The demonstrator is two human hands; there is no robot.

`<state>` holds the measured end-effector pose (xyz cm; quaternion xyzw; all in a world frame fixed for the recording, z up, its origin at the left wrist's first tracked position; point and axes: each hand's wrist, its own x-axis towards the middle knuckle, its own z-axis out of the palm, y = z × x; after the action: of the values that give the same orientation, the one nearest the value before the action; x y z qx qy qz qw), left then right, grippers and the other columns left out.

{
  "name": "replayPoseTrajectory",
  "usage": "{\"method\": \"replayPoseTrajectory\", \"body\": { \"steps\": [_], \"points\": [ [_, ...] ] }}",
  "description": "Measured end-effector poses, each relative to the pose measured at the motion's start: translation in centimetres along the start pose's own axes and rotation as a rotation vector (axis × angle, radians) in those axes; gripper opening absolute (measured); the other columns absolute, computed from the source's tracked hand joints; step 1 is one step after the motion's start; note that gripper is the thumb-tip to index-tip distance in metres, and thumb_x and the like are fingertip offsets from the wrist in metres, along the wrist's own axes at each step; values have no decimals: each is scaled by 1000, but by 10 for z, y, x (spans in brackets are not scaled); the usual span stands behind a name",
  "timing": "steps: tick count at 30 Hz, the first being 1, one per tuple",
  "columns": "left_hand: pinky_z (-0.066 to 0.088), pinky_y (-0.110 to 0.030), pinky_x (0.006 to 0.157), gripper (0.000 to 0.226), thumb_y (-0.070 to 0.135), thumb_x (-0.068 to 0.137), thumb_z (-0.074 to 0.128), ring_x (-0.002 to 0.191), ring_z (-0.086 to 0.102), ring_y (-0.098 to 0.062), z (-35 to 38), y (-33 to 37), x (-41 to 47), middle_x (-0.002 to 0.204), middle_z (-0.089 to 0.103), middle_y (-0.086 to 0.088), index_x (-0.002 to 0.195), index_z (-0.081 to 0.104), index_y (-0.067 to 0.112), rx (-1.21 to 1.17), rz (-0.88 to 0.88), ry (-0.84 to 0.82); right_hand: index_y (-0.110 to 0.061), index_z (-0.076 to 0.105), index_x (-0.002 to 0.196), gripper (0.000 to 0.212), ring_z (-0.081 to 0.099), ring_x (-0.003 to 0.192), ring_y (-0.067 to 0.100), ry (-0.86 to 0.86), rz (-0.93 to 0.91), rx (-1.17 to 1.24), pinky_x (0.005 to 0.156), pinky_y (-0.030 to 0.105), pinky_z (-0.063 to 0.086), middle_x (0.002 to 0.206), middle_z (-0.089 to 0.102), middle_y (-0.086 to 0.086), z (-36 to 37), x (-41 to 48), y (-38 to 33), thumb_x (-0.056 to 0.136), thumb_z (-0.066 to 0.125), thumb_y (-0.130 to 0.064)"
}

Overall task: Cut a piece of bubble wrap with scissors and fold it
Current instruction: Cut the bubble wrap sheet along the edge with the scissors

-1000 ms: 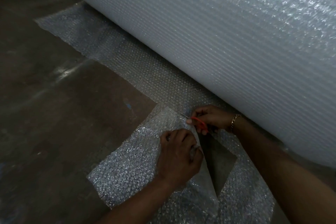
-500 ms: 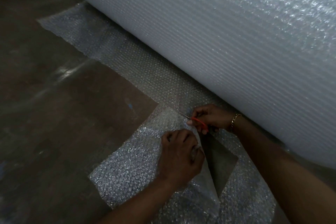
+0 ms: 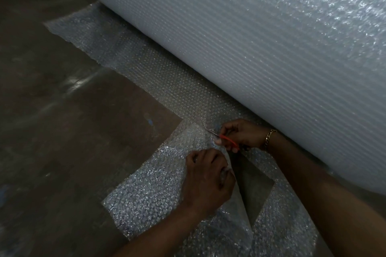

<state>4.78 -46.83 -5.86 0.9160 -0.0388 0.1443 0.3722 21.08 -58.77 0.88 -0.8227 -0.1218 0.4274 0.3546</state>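
Observation:
A huge roll of bubble wrap (image 3: 261, 52) lies on the floor, its loose sheet (image 3: 150, 81) spread flat in front of it. A partly cut piece of bubble wrap (image 3: 150, 192) lies at the near end of that sheet. My left hand (image 3: 208, 177) grips the cut edge of this piece and lifts it a little. My right hand (image 3: 242, 133) grips red-handled scissors (image 3: 224, 137). Their blades point left into the wrap, at the far corner of the piece. A dark triangle of floor shows in the gap behind the cut.
Brown concrete floor (image 3: 62, 131) fills the left side, with pale scuff marks and a small blue spot. The roll stands as a tall wall along the right and top. A gold bracelet (image 3: 269, 137) is on my right wrist.
The scissor tips have crept slightly further left into the wrap. Both hands keep their hold and have barely shifted.

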Motion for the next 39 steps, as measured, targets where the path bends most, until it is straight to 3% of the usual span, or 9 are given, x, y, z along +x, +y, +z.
{"method": "replayPoseTrajectory", "body": {
  "steps": [6,11,17,24,27,33,39],
  "points": [
    [39,-43,94,8,29,85,58,95,54,-15,-3,2,0,97,52,9,88,56,22,-4,12,7,-10,68,90,31,62,53,15,10,23,-2,38,15,35,70,70,8,1,0,-1,85,77,-39],
    [39,-43,93,9,30,84,59,96,54,-15,-3,3,1,97,54,9,87,57,22,-5,7,3,1,64,97,57,64,56,18,16,13,-25,42,19,34,72,72,10,3,4,-1,78,77,-52],
    [39,-43,93,9,30,84,59,95,55,-16,-2,2,1,97,54,8,87,58,21,-8,9,19,3,65,96,45,59,45,11,25,15,-16,37,16,33,58,66,1,6,6,-6,85,76,-40],
    [39,-43,93,10,31,83,59,94,54,-16,-1,2,1,95,53,8,85,57,21,-16,2,18,7,65,98,39,60,53,16,6,-25,-5,39,16,38,69,67,11,4,4,-4,84,80,-26],
    [39,-44,92,11,32,83,58,93,54,-17,-2,3,1,94,53,8,85,58,21,-11,-2,13,4,66,97,40,60,58,20,5,-30,-23,40,17,37,74,68,16,4,6,-3,82,81,-30],
    [39,-44,92,9,31,84,57,94,53,-17,-3,3,1,95,52,8,86,57,22,-7,-4,8,-8,67,89,42,61,53,16,19,1,-8,43,20,34,67,68,4,7,15,-8,79,79,-47],
    [39,-44,94,8,32,86,56,95,51,-15,-2,2,1,96,51,9,86,55,24,1,-1,-6,2,66,97,52,61,52,14,32,-5,-7,41,18,35,70,70,6,8,16,-10,81,79,-46]
  ]
}}
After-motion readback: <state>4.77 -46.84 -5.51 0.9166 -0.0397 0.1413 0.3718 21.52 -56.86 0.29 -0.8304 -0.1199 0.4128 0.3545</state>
